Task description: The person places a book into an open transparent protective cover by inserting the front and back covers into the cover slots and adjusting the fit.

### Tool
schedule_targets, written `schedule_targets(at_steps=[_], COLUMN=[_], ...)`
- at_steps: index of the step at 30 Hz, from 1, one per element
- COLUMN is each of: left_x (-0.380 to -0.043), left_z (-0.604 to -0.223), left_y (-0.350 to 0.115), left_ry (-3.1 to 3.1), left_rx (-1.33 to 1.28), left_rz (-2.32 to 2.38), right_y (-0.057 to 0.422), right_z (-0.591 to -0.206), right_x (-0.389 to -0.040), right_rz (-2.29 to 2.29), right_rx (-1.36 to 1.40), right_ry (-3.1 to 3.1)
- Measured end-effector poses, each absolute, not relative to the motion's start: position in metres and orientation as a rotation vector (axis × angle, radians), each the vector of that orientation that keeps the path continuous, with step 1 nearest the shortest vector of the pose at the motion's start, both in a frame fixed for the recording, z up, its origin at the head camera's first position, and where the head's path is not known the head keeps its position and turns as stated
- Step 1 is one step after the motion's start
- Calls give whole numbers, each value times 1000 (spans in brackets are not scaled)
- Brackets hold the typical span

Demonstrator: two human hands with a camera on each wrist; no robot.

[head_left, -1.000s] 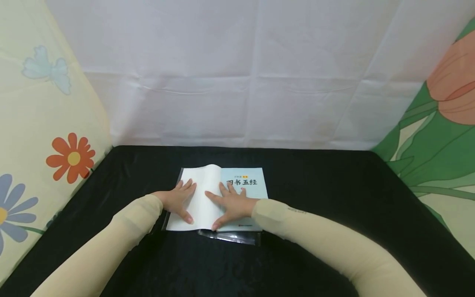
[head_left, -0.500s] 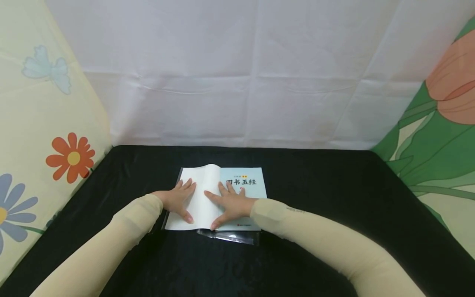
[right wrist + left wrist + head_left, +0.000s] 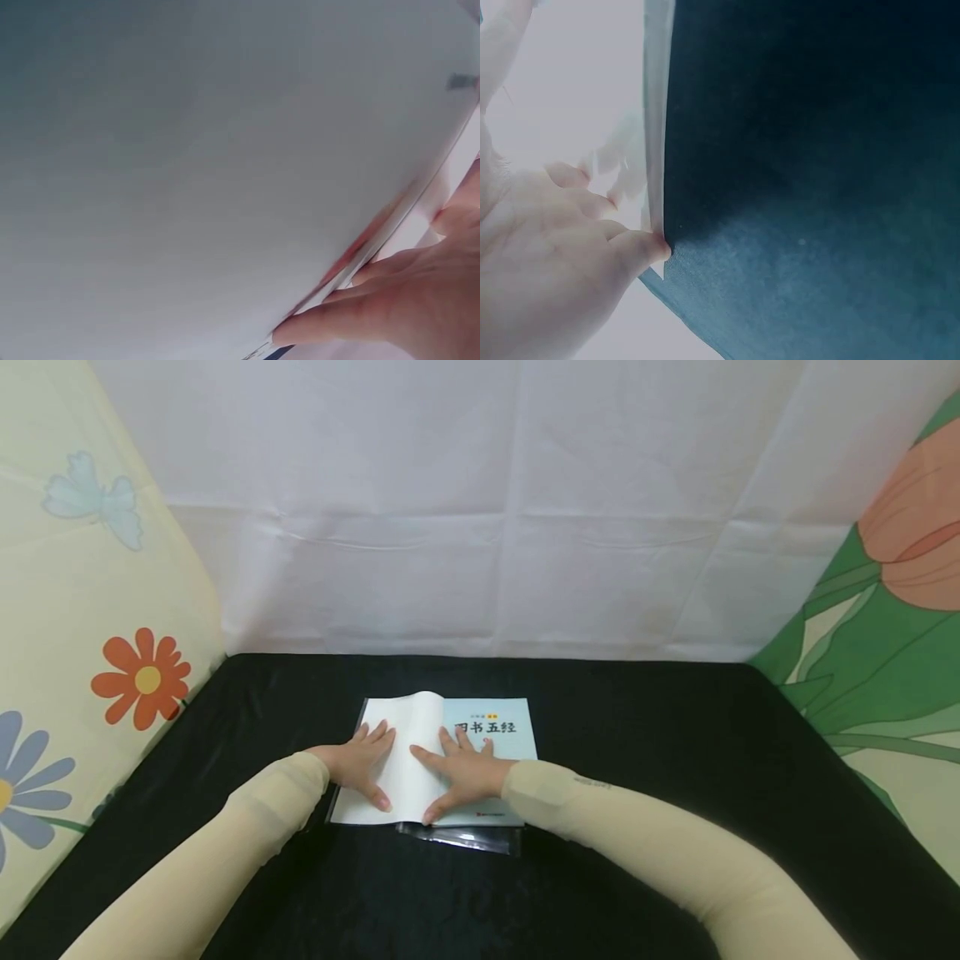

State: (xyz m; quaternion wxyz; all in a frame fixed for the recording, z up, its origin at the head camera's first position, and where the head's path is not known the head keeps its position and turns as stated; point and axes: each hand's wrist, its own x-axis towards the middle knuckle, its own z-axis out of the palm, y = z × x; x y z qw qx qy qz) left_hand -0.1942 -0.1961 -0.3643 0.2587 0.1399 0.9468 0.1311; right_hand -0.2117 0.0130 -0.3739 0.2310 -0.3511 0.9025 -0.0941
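Observation:
A book with a pale blue cover (image 3: 510, 747) and dark Chinese characters lies on the black cloth. To its left a blank white sheet (image 3: 410, 718) is spread flat, bulging upward near the spine. My left hand (image 3: 362, 768) rests on the sheet with its fingers spread. One finger reaches the sheet's edge in the left wrist view. My right hand (image 3: 467, 777) lies across the spine side, thumb and fingers spread over the cover and the bulge. In the right wrist view, fingertips (image 3: 300, 328) touch along a pale curved surface. Clear plastic (image 3: 472, 837) sticks out below the book.
Black cloth (image 3: 637, 735) covers the table around the book. A white cloth backdrop (image 3: 480, 527) hangs behind it. Flower-patterned panels stand at the left (image 3: 45, 610) and right (image 3: 900, 677).

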Motion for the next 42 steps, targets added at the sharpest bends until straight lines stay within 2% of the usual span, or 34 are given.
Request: schedule_targets(at_steps=[31,37,42], left_x=[-197,-199,-199], left_z=[-363,-368,-368], left_y=[-190,-191,-191], left_ry=[2566,2581,2587], left_rx=[329,328,356], left_rz=[216,202,186], right_y=[8,25,48], right_z=[-371,-373,-371], right_x=[-215,-225,-231], right_rz=[-177,-472,-812], right_rx=[-968,-1016,-877], right_ry=[2482,2461,2508])
